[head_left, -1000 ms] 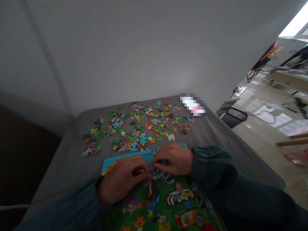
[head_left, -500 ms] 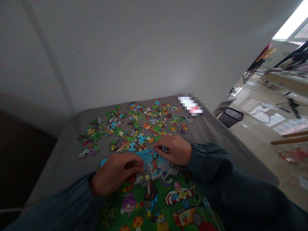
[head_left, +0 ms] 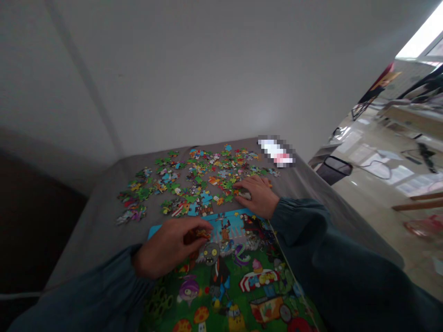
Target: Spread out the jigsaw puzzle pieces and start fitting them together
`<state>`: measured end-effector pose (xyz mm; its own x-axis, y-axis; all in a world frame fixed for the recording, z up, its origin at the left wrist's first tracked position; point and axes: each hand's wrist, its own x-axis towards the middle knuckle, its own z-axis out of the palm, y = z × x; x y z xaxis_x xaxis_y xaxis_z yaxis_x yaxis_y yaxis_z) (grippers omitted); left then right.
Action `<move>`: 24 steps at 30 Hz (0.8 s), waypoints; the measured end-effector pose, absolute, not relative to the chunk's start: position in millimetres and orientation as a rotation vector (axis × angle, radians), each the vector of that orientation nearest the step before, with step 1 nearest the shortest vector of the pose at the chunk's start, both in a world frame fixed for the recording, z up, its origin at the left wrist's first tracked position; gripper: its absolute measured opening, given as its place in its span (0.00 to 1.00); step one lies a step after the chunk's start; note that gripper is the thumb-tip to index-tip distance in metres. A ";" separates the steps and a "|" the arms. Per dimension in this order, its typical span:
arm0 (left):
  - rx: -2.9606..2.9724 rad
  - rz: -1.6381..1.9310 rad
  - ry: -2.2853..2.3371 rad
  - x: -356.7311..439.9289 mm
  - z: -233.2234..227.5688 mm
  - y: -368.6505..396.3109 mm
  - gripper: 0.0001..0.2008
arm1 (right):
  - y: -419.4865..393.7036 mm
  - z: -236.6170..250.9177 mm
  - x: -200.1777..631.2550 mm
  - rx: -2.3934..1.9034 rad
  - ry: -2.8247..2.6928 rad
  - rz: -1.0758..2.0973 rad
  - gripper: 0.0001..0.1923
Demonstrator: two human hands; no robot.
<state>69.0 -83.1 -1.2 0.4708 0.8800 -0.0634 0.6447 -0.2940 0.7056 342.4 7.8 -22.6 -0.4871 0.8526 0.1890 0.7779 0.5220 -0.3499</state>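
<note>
A partly built cartoon jigsaw with a green lawn and a blue top border lies on the grey table right in front of me. My left hand rests on its upper left part, fingers pinched on a small orange puzzle piece. My right hand reaches past the jigsaw's top edge and lies on the near side of the loose pieces, fingertips over a pale piece. Whether it grips that piece is hidden. Both arms wear dark teal sleeves.
Several loose colourful pieces spread across the far half of the table. A blurred white and pink object lies at the far right corner. A dark bin stands on the shiny floor to the right. A plain wall rises behind the table.
My right hand left the jigsaw's top edge and moved forward to the loose pieces. My left hand stayed on the jigsaw with its piece.
</note>
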 end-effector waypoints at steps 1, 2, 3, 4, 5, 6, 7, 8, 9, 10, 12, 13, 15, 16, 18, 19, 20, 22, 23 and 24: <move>2.057 0.461 1.262 69.8 -0.2 -83.8 0.09 | 8.0 -22.8 342.5 -1.354 -2.434 0.314 0.14; 2.068 0.476 1.261 70.6 0.7 -84.5 0.09 | 8.4 -23.1 342.7 -1.353 -2.439 0.319 0.14; 2.074 0.491 1.260 71.2 1.4 -85.0 0.10 | 8.8 -23.3 343.0 -1.351 -2.442 0.321 0.14; 2.078 0.504 1.261 71.5 1.9 -85.3 0.10 | 9.1 -23.6 343.2 -1.348 -2.443 0.321 0.14; 2.083 0.512 1.267 71.6 2.1 -85.5 0.10 | 9.4 -23.9 343.4 -1.342 -2.443 0.321 0.14; 2.093 0.517 1.278 71.4 2.0 -85.6 0.11 | 9.5 -24.3 343.6 -1.335 -2.441 0.319 0.14; 2.107 0.520 1.288 71.1 1.7 -85.7 0.11 | 9.5 -24.8 343.6 -1.329 -2.439 0.315 0.14; 2.121 0.522 1.296 70.9 1.2 -85.8 0.12 | 9.4 -25.3 343.6 -1.325 -2.440 0.313 0.14; 2.135 0.524 1.299 70.8 0.7 -86.2 0.12 | 9.1 -25.8 343.6 -1.323 -2.442 0.312 0.14; 2.146 0.521 1.296 71.2 0.4 -86.7 0.13 | 8.8 -26.4 343.6 -1.322 -2.446 0.312 0.14; 2.160 0.507 1.291 72.9 0.7 -88.1 0.13 | 8.2 -27.3 343.6 -1.312 -2.454 0.315 0.14; 2.162 0.498 1.293 74.0 1.6 -88.6 0.13 | 7.9 -27.6 343.7 -1.303 -2.457 0.317 0.14; 2.158 0.482 1.308 74.8 5.0 -88.2 0.13 | 7.6 -27.8 343.8 -1.292 -2.459 0.325 0.14; 2.151 0.481 1.318 73.3 7.3 -86.8 0.14 | 7.5 -27.6 343.8 -1.289 -2.460 0.334 0.15; 2.133 0.500 1.355 63.9 11.7 -80.2 0.15 | 7.3 -27.1 343.5 -1.293 -2.463 0.351 0.15; 2.120 0.522 1.399 55.3 13.2 -75.0 0.15 | 7.1 -26.9 343.3 -1.297 -2.466 0.359 0.16; 2.103 0.538 1.459 44.2 13.8 -68.5 0.15 | 6.8 -26.7 343.0 -1.303 -2.468 0.365 0.16; 2.033 0.578 1.700 17.1 12.1 -53.5 0.16 | 6.2 -26.6 342.3 -1.312 -2.476 0.365 0.16; 1.996 0.548 1.825 3.1 10.0 -46.0 0.17 | 5.8 -26.7 341.8 -1.315 -2.478 0.359 0.16; 1.962 0.528 1.948 -9.5 7.3 -39.2 0.18 | 5.4 -27.0 341.4 -1.316 -2.479 0.347 0.15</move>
<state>-9.5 -39.2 7.3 -0.0010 0.9995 0.0322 0.8789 -0.0145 0.4768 341.4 5.4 -27.0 -0.5284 0.8339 0.1593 0.7582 0.5480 -0.3534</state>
